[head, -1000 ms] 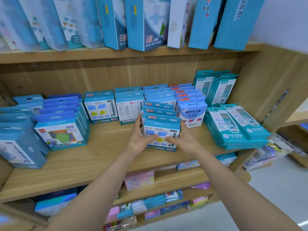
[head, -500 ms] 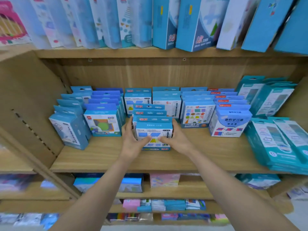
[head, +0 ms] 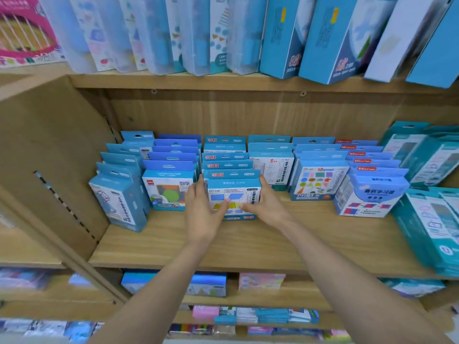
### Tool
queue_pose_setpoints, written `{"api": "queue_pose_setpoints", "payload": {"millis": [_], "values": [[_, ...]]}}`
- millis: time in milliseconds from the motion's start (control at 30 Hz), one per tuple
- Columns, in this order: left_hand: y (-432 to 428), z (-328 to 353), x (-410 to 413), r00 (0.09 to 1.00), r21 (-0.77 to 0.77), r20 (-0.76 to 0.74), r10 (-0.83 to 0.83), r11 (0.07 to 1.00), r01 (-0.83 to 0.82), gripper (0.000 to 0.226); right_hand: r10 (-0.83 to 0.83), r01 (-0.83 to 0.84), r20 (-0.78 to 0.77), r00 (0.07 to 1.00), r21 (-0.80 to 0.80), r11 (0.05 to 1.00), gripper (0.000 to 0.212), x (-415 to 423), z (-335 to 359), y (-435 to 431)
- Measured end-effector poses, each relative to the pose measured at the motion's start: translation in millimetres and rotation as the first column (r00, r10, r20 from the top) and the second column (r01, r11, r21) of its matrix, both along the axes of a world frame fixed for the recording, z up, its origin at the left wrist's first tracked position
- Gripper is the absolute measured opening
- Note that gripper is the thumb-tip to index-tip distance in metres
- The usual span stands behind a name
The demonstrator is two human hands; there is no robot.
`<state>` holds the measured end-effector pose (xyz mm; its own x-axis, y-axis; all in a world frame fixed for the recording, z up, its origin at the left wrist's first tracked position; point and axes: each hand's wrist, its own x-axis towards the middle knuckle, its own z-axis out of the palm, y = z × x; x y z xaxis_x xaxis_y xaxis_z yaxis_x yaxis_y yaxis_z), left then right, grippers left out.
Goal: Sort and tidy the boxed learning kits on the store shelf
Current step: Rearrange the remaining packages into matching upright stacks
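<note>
Blue kit box [head: 234, 196], upright on the shelf [head: 248, 247], sits clasped between left hand [head: 205, 216] and right hand [head: 267, 207], thumbs on its face; its row [head: 224, 157] lies straight beyond, apparently matching.

Glossy printed cardboard kit boxes [head: 233, 199] stood on a matt, wood-grain laminate shelf [head: 248, 244]; frosted plastic cases [head: 159, 33] lined up above.

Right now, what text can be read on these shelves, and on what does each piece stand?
"CY-8158", roughly: front box of the middle row.
"磁性": red-printed header card behind it.
"面积学习器": box with red and blue shapes.
"8": tall blue box on the upper shelf.
Other print is too blurred.
</note>
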<state>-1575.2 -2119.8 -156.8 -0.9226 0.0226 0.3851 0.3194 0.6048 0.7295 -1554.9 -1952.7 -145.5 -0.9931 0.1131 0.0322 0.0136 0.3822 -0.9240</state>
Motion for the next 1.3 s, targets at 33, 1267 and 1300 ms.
{"api": "queue_pose_setpoints", "payload": {"millis": [33, 1267, 1300], "values": [[0.3, 2.4, 1.8, 0.999, -0.035, -0.033, 0.039, 0.999, -0.04, 0.076, -0.013, 0.013, -0.017, 1.0, 0.029, 0.999, 0.08, -2.1, -0.3, -2.3], [132.9, -14.4, 70.7, 0.909, -0.104, -0.055, -0.412, 0.908, 0.405, 0.029, -0.314, 0.348, -0.305, 0.899, 0.062, 0.935, 0.023, 109.2, 21.9, 121.6], [154.9, -13.4, 82.0, 0.878, -0.033, 0.007, -0.479, 0.877, 0.479, 0.027, -0.348, 0.382, -0.308, 0.885, 0.057, 0.922, 0.021, 124.1, 25.5, 139.7]]}}
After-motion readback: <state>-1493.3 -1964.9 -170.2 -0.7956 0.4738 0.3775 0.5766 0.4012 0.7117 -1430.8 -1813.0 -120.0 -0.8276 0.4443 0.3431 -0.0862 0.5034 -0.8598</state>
